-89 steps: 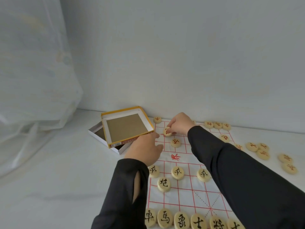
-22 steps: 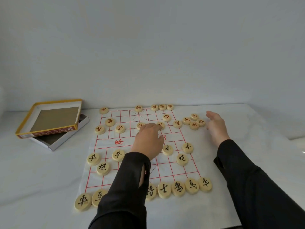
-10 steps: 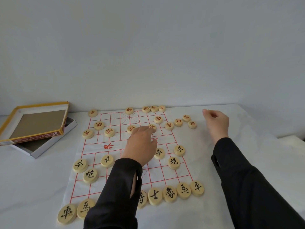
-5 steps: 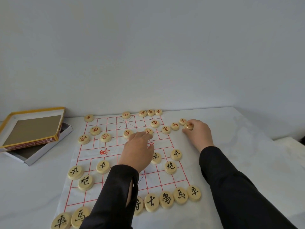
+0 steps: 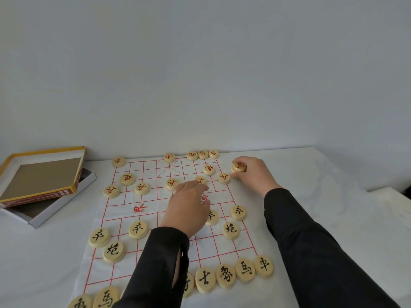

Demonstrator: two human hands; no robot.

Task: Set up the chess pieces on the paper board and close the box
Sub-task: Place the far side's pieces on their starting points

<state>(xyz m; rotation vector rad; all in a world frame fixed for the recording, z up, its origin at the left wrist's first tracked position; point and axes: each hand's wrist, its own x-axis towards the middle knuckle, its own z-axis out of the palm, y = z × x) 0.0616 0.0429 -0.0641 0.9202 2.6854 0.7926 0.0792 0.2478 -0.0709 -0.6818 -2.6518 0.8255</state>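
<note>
An open box (image 5: 56, 211), its yellow-rimmed lid (image 5: 42, 174) propped on the white base, sits by the desk's (image 5: 333, 218) far left edge, beside the paper board (image 5: 124, 207). Black-lettered pieces (image 5: 264, 265) reading 車, 馬, 士 and 炮 fill the near rows. The left hand (image 5: 189, 207) rests palm-down, loose-fingered and empty, mid-board. The right hand (image 5: 253, 174) pinches a red-marked piece (image 5: 239, 166) just off the board's far right corner.
</note>
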